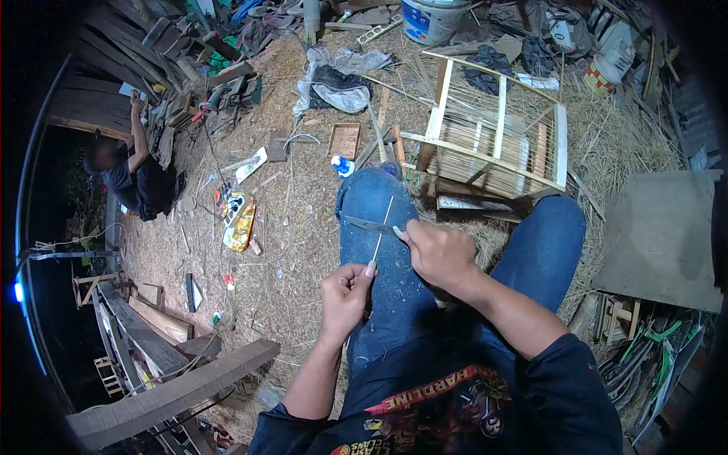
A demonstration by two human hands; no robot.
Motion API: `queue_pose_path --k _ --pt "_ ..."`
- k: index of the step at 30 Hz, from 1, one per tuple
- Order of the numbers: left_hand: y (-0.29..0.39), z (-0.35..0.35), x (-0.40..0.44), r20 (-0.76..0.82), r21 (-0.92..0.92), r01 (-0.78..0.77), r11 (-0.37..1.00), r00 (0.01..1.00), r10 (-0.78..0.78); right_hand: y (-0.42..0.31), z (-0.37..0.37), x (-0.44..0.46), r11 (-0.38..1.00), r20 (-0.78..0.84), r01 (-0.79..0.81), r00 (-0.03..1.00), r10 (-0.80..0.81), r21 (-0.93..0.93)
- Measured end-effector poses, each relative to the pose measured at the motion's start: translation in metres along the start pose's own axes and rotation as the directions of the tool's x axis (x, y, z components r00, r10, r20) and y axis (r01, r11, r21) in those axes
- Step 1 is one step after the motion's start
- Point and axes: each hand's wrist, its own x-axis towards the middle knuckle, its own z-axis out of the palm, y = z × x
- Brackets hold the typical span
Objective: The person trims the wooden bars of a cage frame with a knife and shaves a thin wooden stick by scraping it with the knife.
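Over the left knee of the blue jeans [371,311], my left hand [346,294] pinches the lower end of a thin pale stick [385,220], which points up and slightly right. My right hand [440,254] is closed round the handle end of a knife [365,224]. The knife's blade points left and crosses the stick near its middle. Most of the knife's handle is hidden in my fingers.
A wooden frame with thin slats [497,133] stands beyond my knees. Near it are a wooden tray [344,140], a glue bottle [343,166] and a hammer [398,144]. A yellow bag [240,221] lies left. Another person [140,178] sits far left. A beam [174,394] crosses lower left.
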Motion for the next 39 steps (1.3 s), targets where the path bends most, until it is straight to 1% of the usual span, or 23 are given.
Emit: queue_pose_path --k 1,3,5,8,9,11,12,13,15,16,17,19,20,21,23,24,26,29,31,34,36,38,39 --pt "-0.001 0.0 0.001 0.005 -0.007 -0.004 1.0 1.0 0.004 0.003 0.0 0.003 1.0 0.001 -0.002 1.0 0.002 0.001" --pt "-0.002 0.0 -0.001 0.01 -0.013 0.0 1.0 1.0 0.0 0.007 -0.005 0.011 0.979 -0.016 -0.194 0.981 0.194 -0.053" --pt "0.005 0.001 -0.001 0.028 -0.005 0.002 1.0 1.0 -0.002 0.002 -0.006 0.007 0.98 -0.018 -0.195 0.981 0.195 -0.026" --pt "-0.001 0.0 0.001 0.028 -0.03 -0.017 0.999 0.999 0.018 0.007 -0.009 0.002 0.997 0.058 -0.048 0.997 0.051 -0.052" --pt "-0.001 0.001 0.001 0.032 -0.029 -0.014 0.999 0.999 0.014 0.012 -0.01 0.007 0.997 0.06 -0.052 0.997 0.056 -0.054" --pt "0.003 0.002 0.001 0.026 -0.065 0.005 0.998 1.0 -0.003 0.018 -0.012 0.015 0.982 0.037 -0.173 0.984 0.176 -0.079" --pt "0.003 0.002 0.002 0.021 -0.068 0.0 0.998 1.0 0.001 0.014 -0.014 0.014 0.972 0.144 -0.221 0.962 0.231 -0.083" --pt "0.003 0.001 0.003 0.026 -0.05 0.001 0.999 1.0 0.0 0.01 -0.012 0.008 0.973 0.143 -0.215 0.964 0.225 -0.08" --pt "0.001 0.0 0.003 0.029 -0.033 0.006 0.999 1.0 -0.005 0.004 -0.008 -0.006 1.0 0.087 -0.019 0.996 0.021 -0.024" --pt "0.0 -0.001 0.004 0.04 -0.04 0.012 0.999 0.999 -0.01 0.008 -0.008 -0.002 0.997 0.112 -0.023 0.993 0.032 -0.078" --pt "-0.001 -0.001 0.004 0.051 -0.046 0.021 0.999 0.999 -0.018 0.012 -0.008 0.002 0.997 0.115 -0.026 0.993 0.035 -0.077" --pt "-0.004 -0.001 0.002 0.049 -0.048 0.02 0.999 0.999 -0.018 0.014 -0.009 0.01 0.988 -0.015 -0.132 0.991 0.131 -0.077" --pt "-0.003 -0.002 0.004 0.047 -0.051 0.006 0.999 0.999 -0.004 0.005 -0.014 0.008 0.972 0.163 -0.213 0.96 0.228 -0.105" --pt "-0.002 -0.002 0.005 0.046 -0.051 0.003 0.999 0.999 0.0 -0.002 -0.008 -0.004 0.992 0.114 -0.104 0.987 0.112 -0.075" --pt "-0.002 -0.001 0.005 0.043 -0.007 0.001 1.0 0.999 -0.001 -0.008 -0.011 -0.013 0.999 0.116 -0.039 0.992 0.04 -0.006" --pt "-0.002 0.001 0.006 0.045 -0.01 0.002 1.0 0.999 -0.002 -0.003 -0.011 -0.009 0.999 0.118 -0.041 0.992 0.041 -0.009" --pt "-0.002 0.004 0.005 0.012 -0.05 -0.064 0.997 0.998 0.064 0.01 -0.009 0.002 0.989 0.036 -0.111 0.993 0.114 -0.095" --pt "-0.005 0.004 0.006 0.019 -0.078 -0.074 0.994 0.997 0.076 -0.009 -0.006 -0.015 0.997 0.103 -0.065 0.992 0.07 -0.044" --pt "-0.004 0.002 0.008 0.031 -0.073 -0.045 0.996 0.998 0.047 -0.009 -0.009 -0.016 0.999 0.075 -0.032 0.997 0.033 -0.019" --pt "0.004 0.003 0.01 0.042 -0.075 -0.01 0.997 0.999 0.013 -0.004 -0.015 -0.003 0.998 0.117 -0.055 0.991 0.057 -0.018" --pt "0.015 0.006 0.021 0.048 -0.089 -0.014 0.996 0.999 0.018 -0.001 -0.021 0.008 0.989 0.093 -0.127 0.987 0.133 -0.07" --pt "0.025 0.008 0.034 0.076 0.105 -0.115 0.988 0.991 0.107 0.002 -0.022 0.015 0.984 0.121 -0.158 0.979 0.167 -0.08" --pt "0.031 0.007 0.031 0.076 0.103 -0.119 0.987 0.991 0.112 0.003 -0.023 0.018 0.978 0.146 -0.189 0.969 0.201 -0.09"
